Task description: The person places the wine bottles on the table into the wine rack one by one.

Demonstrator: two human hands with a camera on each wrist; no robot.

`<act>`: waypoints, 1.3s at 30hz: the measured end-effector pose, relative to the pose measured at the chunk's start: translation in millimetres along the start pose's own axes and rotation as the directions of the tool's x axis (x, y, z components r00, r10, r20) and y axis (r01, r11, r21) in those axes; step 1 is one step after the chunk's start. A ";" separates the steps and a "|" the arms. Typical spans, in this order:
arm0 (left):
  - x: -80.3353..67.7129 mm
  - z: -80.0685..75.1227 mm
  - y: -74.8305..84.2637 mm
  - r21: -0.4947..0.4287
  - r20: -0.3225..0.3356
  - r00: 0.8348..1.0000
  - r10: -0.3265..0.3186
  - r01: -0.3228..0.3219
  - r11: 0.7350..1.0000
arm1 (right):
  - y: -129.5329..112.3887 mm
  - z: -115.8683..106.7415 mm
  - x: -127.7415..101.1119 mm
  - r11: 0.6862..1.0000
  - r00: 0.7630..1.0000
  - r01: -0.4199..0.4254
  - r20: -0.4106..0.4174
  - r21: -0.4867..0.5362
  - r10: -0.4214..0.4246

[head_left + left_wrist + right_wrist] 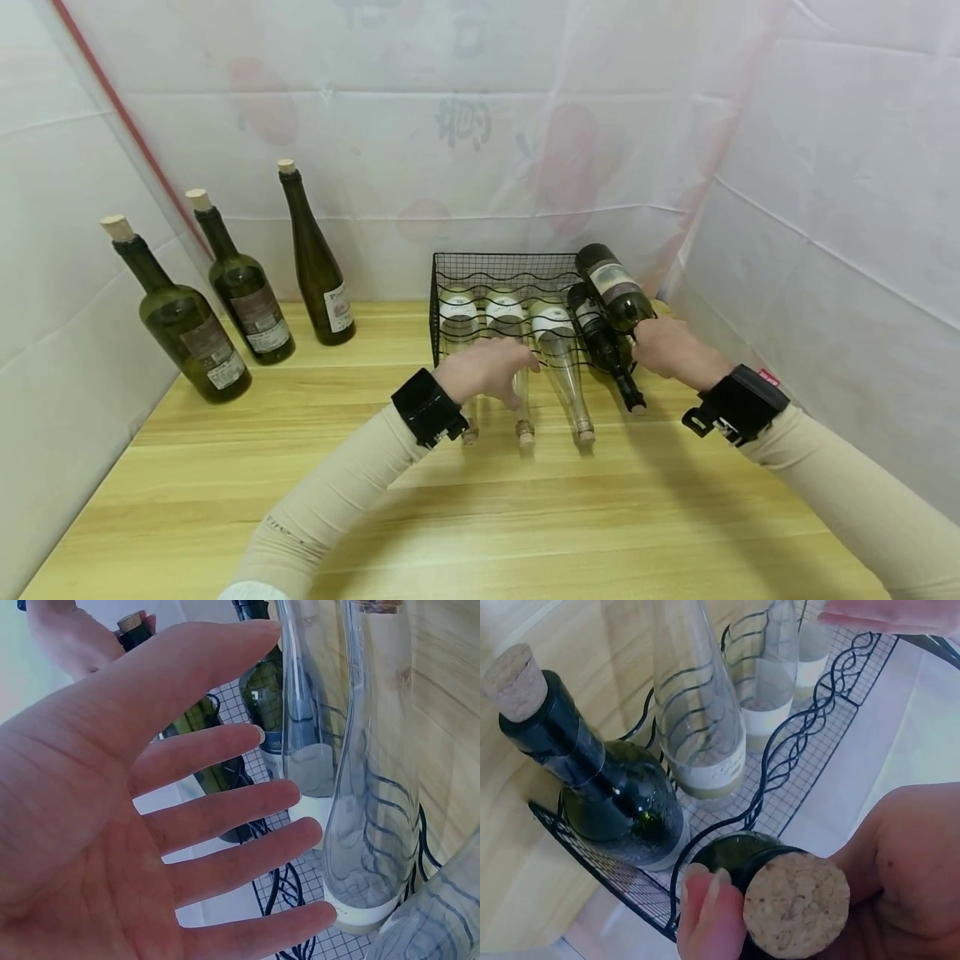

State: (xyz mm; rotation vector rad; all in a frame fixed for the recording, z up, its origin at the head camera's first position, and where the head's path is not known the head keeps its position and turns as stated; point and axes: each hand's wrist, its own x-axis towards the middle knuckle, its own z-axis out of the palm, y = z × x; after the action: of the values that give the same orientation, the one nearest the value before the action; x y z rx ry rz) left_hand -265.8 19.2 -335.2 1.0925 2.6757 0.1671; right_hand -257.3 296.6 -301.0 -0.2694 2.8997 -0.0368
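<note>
A black wire rack (502, 256) stands at the back of the wooden table (487, 517). Three clear bottles (558, 342) lie in it side by side, necks toward me, with a dark bottle (600, 337) to their right. My right hand (667, 350) grips the neck of a dark green bottle (615, 287), tilted over the rack's right end; its cork (795, 904) sits between my thumb and fingers (705, 915). My left hand (487, 371) hovers open over the clear bottles' necks, fingers (217, 814) straight and holding nothing.
Three corked green bottles stand upright at the back left: one nearest (187, 325), one in the middle (251, 304), one tall and slim (318, 275). White sheeting walls in the table on the left, back and right.
</note>
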 end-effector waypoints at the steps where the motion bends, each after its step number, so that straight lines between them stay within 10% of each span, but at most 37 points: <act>1: -0.6 -0.4 -0.7 -0.007 0.000 1.000 -0.003 0.003 1.000 | 0.2 -0.3 -0.5 1.000 1.000 0.005 0.002 0.006 -0.005; 11: -10.8 -5.7 -8.8 0.009 -0.036 0.999 0.000 0.000 1.000 | -12.4 -19.6 -12.6 0.986 0.977 -0.129 -0.180 -0.102 0.110; 19: -31.3 -16.8 -19.9 -0.003 -0.071 0.996 -0.045 0.045 0.999 | -61.4 -19.1 -17.1 0.982 0.908 0.025 -0.406 -0.187 -0.100; 39: -112.0 -28.2 -76.1 -0.104 -0.253 0.961 -0.109 0.085 0.991 | -131.5 2.5 10.3 0.948 0.897 0.314 -0.309 -0.057 -0.316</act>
State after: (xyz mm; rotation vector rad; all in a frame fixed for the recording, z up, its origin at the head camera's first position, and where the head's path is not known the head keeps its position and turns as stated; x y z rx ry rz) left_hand -247.5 -113.9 -302.6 0.9680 2.9088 0.4382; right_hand -243.0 165.4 -299.7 -0.8037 3.1337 -0.1386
